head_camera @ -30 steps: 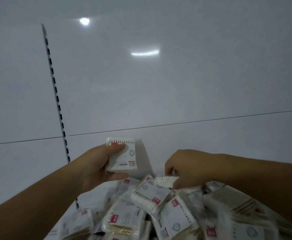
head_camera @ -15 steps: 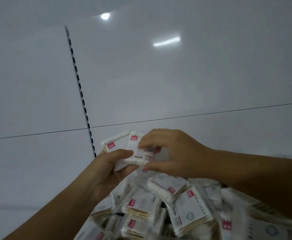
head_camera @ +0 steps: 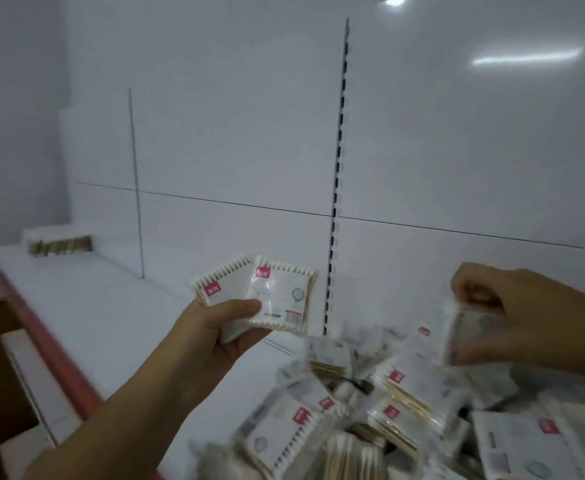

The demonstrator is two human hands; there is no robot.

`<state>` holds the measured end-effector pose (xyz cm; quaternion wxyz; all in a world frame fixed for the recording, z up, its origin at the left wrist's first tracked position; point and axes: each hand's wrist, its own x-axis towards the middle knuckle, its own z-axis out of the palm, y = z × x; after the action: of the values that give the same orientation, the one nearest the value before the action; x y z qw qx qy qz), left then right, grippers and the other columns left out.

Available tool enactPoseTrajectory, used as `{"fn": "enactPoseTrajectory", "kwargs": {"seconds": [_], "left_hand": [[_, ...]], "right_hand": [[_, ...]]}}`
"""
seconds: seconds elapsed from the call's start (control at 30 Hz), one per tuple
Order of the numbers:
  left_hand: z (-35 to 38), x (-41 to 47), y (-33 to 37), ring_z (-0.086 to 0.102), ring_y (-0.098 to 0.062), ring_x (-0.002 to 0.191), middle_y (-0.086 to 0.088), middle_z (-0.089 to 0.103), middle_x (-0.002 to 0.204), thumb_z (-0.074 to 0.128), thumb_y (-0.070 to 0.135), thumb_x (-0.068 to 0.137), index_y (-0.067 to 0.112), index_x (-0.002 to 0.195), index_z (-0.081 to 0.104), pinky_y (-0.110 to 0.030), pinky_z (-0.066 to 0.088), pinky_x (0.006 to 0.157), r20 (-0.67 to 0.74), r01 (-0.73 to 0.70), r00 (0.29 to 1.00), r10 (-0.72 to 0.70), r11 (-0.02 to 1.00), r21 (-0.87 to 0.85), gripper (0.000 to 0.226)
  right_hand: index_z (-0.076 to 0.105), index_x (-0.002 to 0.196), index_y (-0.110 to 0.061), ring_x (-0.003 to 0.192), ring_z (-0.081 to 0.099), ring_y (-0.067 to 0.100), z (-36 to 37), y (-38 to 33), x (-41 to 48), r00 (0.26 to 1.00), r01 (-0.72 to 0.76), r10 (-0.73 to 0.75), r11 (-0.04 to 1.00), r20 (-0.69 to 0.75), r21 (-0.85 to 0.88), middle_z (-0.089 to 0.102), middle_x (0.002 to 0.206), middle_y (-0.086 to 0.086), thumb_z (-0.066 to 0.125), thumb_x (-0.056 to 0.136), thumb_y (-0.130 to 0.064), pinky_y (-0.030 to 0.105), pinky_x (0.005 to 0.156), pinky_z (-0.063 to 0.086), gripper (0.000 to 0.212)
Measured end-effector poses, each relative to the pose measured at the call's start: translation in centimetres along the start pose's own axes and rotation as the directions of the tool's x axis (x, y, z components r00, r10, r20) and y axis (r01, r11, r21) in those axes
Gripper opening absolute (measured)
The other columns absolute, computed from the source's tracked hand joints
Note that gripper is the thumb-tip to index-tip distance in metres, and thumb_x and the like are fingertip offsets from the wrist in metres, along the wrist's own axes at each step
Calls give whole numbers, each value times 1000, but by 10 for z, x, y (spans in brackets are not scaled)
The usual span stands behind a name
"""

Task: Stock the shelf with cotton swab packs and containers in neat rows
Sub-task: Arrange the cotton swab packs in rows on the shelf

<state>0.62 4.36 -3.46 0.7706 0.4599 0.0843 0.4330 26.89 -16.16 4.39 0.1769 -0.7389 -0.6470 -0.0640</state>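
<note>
Left hand (head_camera: 221, 327): raised over the shelf left of the middle, palm turned toward the camera, thumb laid across the front of two swab packs (head_camera: 280, 296) with the fingers curled behind them.
Two swab packs: fanned apart and overlapping. The right one shows its printed face with a red label in the top corner. The left one sits partly behind it and is tilted left. White swab tips line their upper edges.
Right hand (head_camera: 513, 313): at the right, above the heap, fingers bent down and pinching the top of a single pack (head_camera: 471, 337).
Single pack: hangs from the fingers just above the heap. It is smeared by motion, so its print cannot be read.
Heap of packs (head_camera: 388, 410): a loose jumble on the near right part of the shelf, with packs lying at all angles. Red labels and wooden swab stems show through the clear wrap.
Shelf (head_camera: 104, 306): a white board running from near right to far left, with a red front edge (head_camera: 41, 327) on its left.
Stocked row (head_camera: 59, 242): at the far left end of the shelf, packs stand on edge close together against the back, well apart from both hands.
Back panel (head_camera: 232, 133): white and glossy. A black slotted upright (head_camera: 338, 168) rises behind the left hand, and a thin grey rod (head_camera: 137, 185) stands further left.
</note>
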Motion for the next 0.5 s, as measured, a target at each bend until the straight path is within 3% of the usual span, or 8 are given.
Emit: {"fn": "enactPoseTrajectory", "kwargs": {"seconds": [0.1, 0.17, 0.23, 0.3, 0.37, 0.5], "left_hand": [[-32, -14, 7, 72, -30, 87, -19, 72, 101, 67, -3, 54, 4, 105, 65, -31, 58, 62, -99, -94, 991, 86, 993, -76, 51], [-51, -18, 13, 72, -28, 85, -18, 73, 99, 69, -2, 53, 5, 104, 65, -31, 58, 61, -147, -124, 983, 110, 988, -88, 52], [-81, -22, 23, 72, -28, 87, -17, 72, 101, 67, -3, 58, 6, 108, 64, -31, 58, 63, -190, -162, 972, 140, 981, -103, 50], [-117, -25, 39, 72, -28, 88, -17, 72, 102, 66, -3, 60, 5, 111, 63, -31, 58, 63, -245, -188, 957, 157, 976, -109, 52], [-156, -27, 59, 72, -29, 90, -17, 72, 103, 66, -2, 61, 5, 114, 63, -31, 58, 64, -291, -214, 940, 178, 972, -97, 54], [-238, -29, 108, 72, -26, 91, -8, 74, 101, 68, 0, 63, 15, 112, 62, -35, 60, 67, -420, -276, 883, 212, 956, -99, 52]], "right_hand": [[50, 98, -53, 61, 68, 6, 4, -50, 25, 996, 69, -45, 934, -77, 349, 72, 80, -15, 80, 34, -74, 17, 48, 50, 73], [57, 91, -47, 62, 70, 14, 16, -91, 53, 990, 133, -86, 826, -112, 547, 74, 81, -6, 84, 46, -58, 20, 45, 51, 54], [60, 93, -35, 61, 71, 18, 43, -144, 93, 989, 150, -106, 700, -105, 698, 75, 81, 1, 83, 44, -45, 21, 46, 51, 55], [57, 100, -22, 65, 72, 19, 81, -201, 138, 995, 100, -45, 606, -92, 789, 74, 85, 6, 83, 38, -47, 23, 50, 53, 72], [54, 103, -20, 73, 72, 18, 122, -259, 184, 998, 31, 34, 539, -59, 841, 71, 95, 7, 83, 40, -49, 27, 57, 55, 75], [49, 107, -21, 88, 68, 20, 195, -364, 270, 990, -65, 143, 386, 10, 920, 64, 108, 6, 75, 78, -40, 34, 70, 58, 43]]}}
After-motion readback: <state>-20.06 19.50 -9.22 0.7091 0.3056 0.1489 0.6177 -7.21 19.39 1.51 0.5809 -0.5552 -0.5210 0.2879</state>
